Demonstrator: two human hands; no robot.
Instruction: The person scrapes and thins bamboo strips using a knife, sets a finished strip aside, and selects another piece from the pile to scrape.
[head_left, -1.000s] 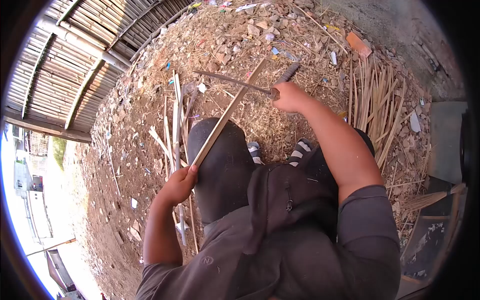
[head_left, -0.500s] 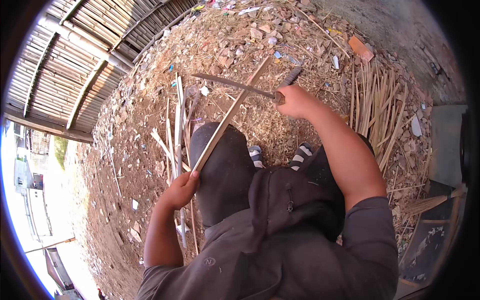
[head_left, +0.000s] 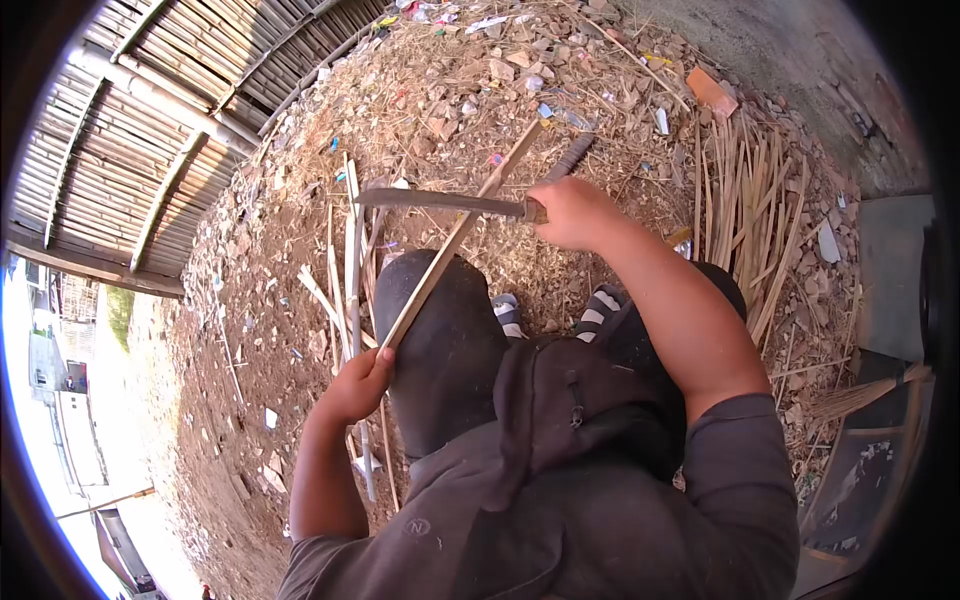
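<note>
My left hand [head_left: 358, 386] is closed on the near end of a long pale bamboo strip [head_left: 432, 272], which slants up and away across my left knee. In my right hand [head_left: 574, 213] is the handle of a machete [head_left: 430, 200]. Its dark blade points left and crosses the strip above the knee. A dark ridged, rod-like object [head_left: 573, 156] lies just beyond my right hand; whether it touches the hand I cannot tell.
Split bamboo pieces [head_left: 352, 260] lie left of my left knee. A larger heap of strips [head_left: 748, 210] is at the right, near an orange brick piece [head_left: 712, 92]. A bamboo fence [head_left: 125, 150] stands at upper left. Stones and litter cover the ground.
The machete has moved nearer to me and down along the strip, and its blade now lies more level with its broad side showing. My left hand still holds the strip in nearly the same place.
</note>
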